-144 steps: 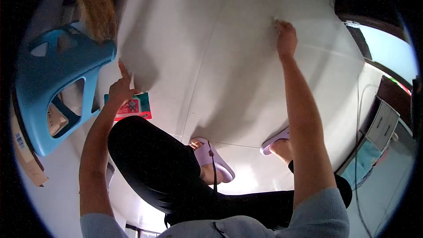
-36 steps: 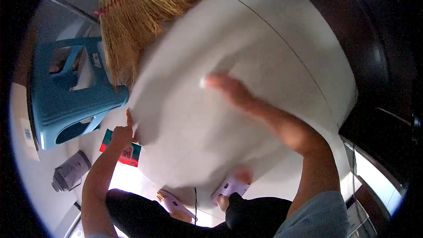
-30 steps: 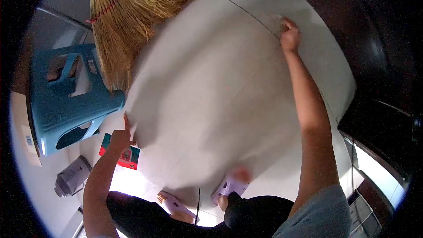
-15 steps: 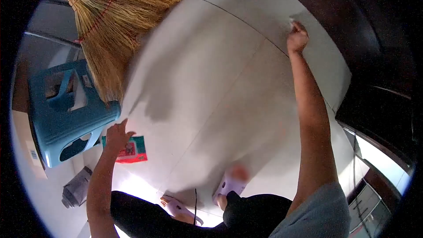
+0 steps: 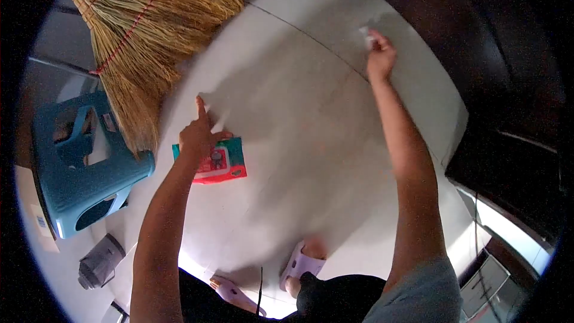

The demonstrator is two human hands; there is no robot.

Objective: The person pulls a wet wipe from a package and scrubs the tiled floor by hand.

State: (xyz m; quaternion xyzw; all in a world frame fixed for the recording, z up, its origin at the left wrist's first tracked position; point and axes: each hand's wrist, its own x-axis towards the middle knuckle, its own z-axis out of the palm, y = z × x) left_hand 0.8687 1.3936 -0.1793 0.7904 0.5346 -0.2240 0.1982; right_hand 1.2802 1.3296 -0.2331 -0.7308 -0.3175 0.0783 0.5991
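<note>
My left hand point(image 5: 200, 134) is above the pale floor, index finger stretched forward and thumb out to the side. A flat green and red pack of wipes point(image 5: 222, 164) is gripped in it, partly hidden behind the wrist; the remaining fingers do not show clearly. Farther forward on the right, my right hand point(image 5: 381, 57) is closed around a small white wipe point(image 5: 365, 33), blurred and mostly hidden by the fingers. It is low over the floor, close to a dark seam between tiles.
A straw broom point(image 5: 155, 36) spreads across the upper left. Below it stands a blue plastic stool point(image 5: 89, 173), with a grey container point(image 5: 101, 261) nearby. Dark furniture point(image 5: 508, 84) borders the right side. My feet are in lilac slippers point(image 5: 302, 265) at the bottom.
My left hand has moved right and forward, and the pack of wipes has travelled with it. My right hand has shifted left with the white wipe. The view has shifted slightly.
</note>
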